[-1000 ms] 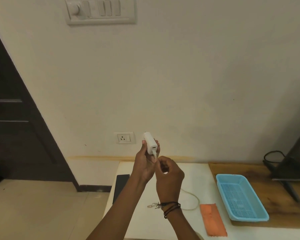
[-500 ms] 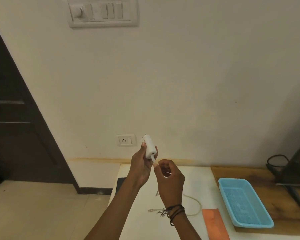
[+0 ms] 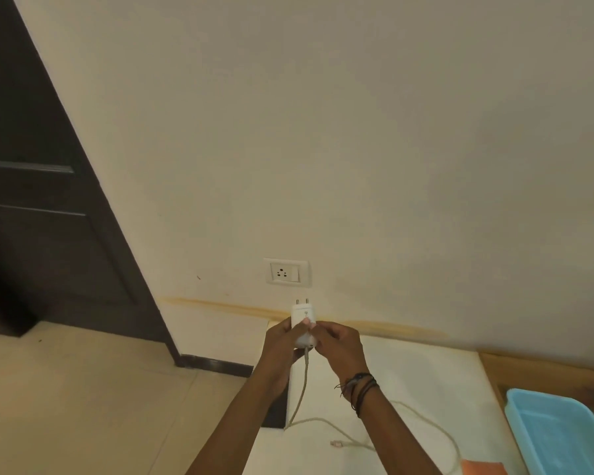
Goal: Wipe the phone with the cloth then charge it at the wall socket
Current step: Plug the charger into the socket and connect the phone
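Both hands hold a white charger adapter [image 3: 301,318], its two pins pointing up toward the wall socket [image 3: 286,272] just above. My left hand [image 3: 281,341] wraps its left side; my right hand [image 3: 338,342] pinches its lower right end. A pale cable [image 3: 300,389] hangs from the adapter's base, loops over the white table [image 3: 426,382], and ends in a free plug [image 3: 336,443]. The dark phone [image 3: 275,411] lies at the table's left edge, mostly hidden behind my left forearm. A corner of the orange cloth [image 3: 484,467] shows at the bottom.
A light blue plastic tray [image 3: 563,437] sits at the right on a wooden surface [image 3: 542,375]. A dark door [image 3: 42,186] fills the left. Beige floor tiles [image 3: 83,406] lie left of the table.
The cable end is now plugged into the adapter. The adapter has turned pins-up and sits below the socket. My view has shifted right and down; the upper switch panel is out of frame.
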